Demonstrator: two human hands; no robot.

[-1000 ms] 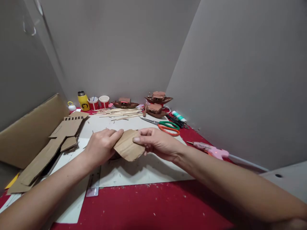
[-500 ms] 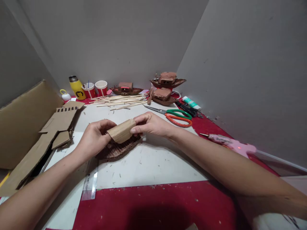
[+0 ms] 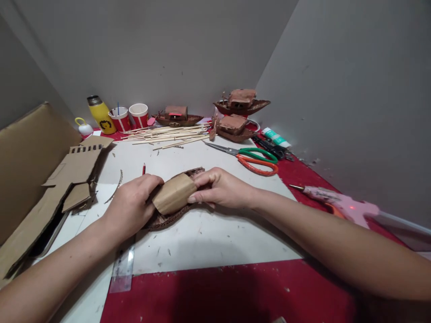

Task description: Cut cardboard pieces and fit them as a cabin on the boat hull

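A curved tan cardboard piece (image 3: 174, 194) lies over the middle of a dark brown boat-shaped hull (image 3: 170, 219), arched upward. My left hand (image 3: 134, 202) grips the piece's left end, its fingertips partly hidden behind it. At the right end, my right hand (image 3: 218, 187) pinches the same piece between thumb and fingers. The hull rests on a white sheet (image 3: 215, 242), its pointed far end showing behind the piece.
Green-and-orange scissors (image 3: 257, 160), thin wooden sticks (image 3: 168, 134) and brown model boats (image 3: 242, 101) stand beyond the hands. Right lies a pink glue gun (image 3: 340, 204); left, cut cardboard (image 3: 77, 163). A clear ruler (image 3: 123, 269) is near the front, a yellow bottle (image 3: 101, 116) behind.
The tan piece has come down onto the hull and sits more level, both hands moving with it. More of the hull's far end and a pencil tip now show.
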